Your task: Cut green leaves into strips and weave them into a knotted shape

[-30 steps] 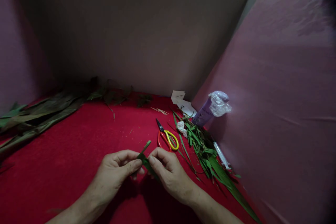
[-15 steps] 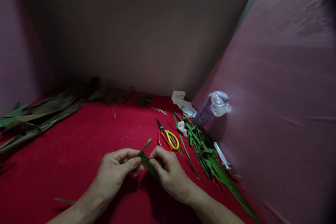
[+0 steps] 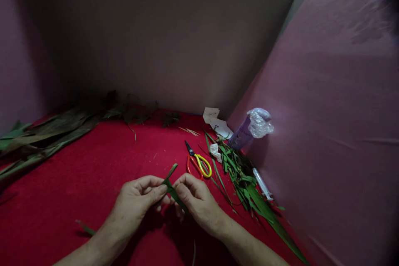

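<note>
Between my two hands is a folded green leaf strip (image 3: 171, 189), one narrow end of it sticking up past the fingertips. My left hand (image 3: 139, 199) pinches it from the left between thumb and fingers. On the other side, my right hand (image 3: 198, 201) is closed on the strip, thumb and forefinger pressed together, and part of the leaf runs down behind them. Just beyond the right hand lie scissors (image 3: 198, 162) with one red and one yellow handle, black blades pointing away. A thin strand (image 3: 194, 251) shows below my right hand.
Cut green leaves (image 3: 237, 170) are heaped at the right, beside a syringe (image 3: 262, 183) and a crumpled white scrap (image 3: 215, 152). A purple container (image 3: 241, 135) topped with clear plastic leans nearby. Thin sticks (image 3: 189, 131) and white cards (image 3: 220, 126) lie behind. Long leaves (image 3: 52, 131) cover the left.
My right thumb and forefinger have shifted slightly on the leaf strip, and more of the strip shows between the hands. A thin strand now appears below the right hand.
</note>
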Available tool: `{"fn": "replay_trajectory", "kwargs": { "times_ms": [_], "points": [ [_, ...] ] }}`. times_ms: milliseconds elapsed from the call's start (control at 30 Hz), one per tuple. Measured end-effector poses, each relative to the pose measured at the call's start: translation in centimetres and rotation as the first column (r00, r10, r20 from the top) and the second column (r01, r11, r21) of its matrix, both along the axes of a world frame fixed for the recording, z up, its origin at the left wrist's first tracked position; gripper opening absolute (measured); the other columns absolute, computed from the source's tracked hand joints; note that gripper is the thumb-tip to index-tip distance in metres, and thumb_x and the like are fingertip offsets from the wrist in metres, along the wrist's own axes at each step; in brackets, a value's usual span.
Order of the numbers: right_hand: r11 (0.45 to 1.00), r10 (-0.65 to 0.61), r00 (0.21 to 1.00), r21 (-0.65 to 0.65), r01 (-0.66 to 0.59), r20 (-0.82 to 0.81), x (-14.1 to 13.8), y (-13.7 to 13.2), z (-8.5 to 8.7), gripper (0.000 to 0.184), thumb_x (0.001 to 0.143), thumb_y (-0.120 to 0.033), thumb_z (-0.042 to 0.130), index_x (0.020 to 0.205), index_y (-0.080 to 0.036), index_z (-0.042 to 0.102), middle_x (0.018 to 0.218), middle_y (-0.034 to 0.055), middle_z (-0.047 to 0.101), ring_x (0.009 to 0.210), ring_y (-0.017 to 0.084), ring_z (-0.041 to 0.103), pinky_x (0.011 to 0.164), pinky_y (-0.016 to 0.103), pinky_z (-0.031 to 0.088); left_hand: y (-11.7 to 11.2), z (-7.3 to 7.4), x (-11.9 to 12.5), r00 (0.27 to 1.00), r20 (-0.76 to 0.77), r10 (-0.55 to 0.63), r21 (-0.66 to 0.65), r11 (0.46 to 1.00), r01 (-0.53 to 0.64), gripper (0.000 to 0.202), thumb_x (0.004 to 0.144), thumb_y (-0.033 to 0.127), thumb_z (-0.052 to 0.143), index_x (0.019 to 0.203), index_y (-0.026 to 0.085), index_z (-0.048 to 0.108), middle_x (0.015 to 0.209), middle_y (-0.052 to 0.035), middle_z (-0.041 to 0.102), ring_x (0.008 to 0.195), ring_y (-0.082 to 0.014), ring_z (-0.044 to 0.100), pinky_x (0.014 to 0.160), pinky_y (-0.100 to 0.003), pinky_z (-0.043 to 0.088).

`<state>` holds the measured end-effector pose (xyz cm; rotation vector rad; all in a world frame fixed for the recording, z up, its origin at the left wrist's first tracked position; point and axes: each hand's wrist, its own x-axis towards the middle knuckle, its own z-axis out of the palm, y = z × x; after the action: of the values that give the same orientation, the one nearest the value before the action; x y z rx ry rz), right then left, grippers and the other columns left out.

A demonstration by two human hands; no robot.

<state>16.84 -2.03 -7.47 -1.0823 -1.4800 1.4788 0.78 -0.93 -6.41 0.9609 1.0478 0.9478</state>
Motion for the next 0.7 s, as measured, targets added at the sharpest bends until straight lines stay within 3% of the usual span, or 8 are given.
{"fn": "replay_trajectory", "kwargs": {
  "times_ms": [133,300,500,700],
  "points": [
    [0.995,-0.083,0.991,0.063,0.077,0.106,0.0,-0.1,0.2,0.028,0.084,-0.041,0.052,0.074,-0.016,0.049,0.053,-0.0049,0.048,0.044,0.006,0.042,0.043,0.017,0.032,-0.2,0.4,0.1,1.000,-0.012,-0.014,-0.020,1.000,0.013,0.024,0.062,0.036,0.070,0.066,0.013,0.065,0.054,-0.0017,0.063,0.045,-0.0096,0.048,0.045,-0.020,0.035],
    [0.998,-0.055,0.994,0.044,0.051,0.098,0.4,0.0,0.3,0.027,0.083,-0.041,0.052,0.072,-0.017,0.046,0.053,-0.0066,0.043,0.040,0.005,0.034,0.039,0.017,0.027,-0.3,1.0,-0.1,0.998,-0.017,-0.060,0.006,0.998,0.061,0.033,0.070,0.047,0.060,0.066,0.015,0.065,0.052,0.0027,0.055,0.045,-0.0078,0.042,0.043,-0.018,0.031],
    [0.984,-0.061,0.955,0.176,0.009,0.291,0.3,-0.2,0.8,0.020,0.086,-0.031,0.049,0.074,-0.016,0.053,0.057,-0.0044,0.046,0.048,0.007,0.037,0.046,0.019,0.029,-0.1,0.7,0.0,0.988,-0.055,-0.143,-0.023,0.990,0.142,0.026,0.064,0.038,0.069,0.060,0.014,0.060,0.051,0.0014,0.059,0.046,-0.0088,0.046,0.047,-0.020,0.035],
    [0.965,-0.089,0.928,0.262,-0.009,0.361,0.3,-0.6,1.2,0.019,0.086,-0.026,0.049,0.070,-0.015,0.053,0.059,-0.0038,0.047,0.054,0.008,0.038,0.051,0.020,0.029,-0.3,0.3,0.0,0.990,-0.048,-0.133,-0.046,0.990,0.131,0.024,0.068,0.036,0.065,0.058,0.014,0.061,0.053,-0.0018,0.063,0.043,-0.0092,0.049,0.045,-0.020,0.036]
  ]
}}
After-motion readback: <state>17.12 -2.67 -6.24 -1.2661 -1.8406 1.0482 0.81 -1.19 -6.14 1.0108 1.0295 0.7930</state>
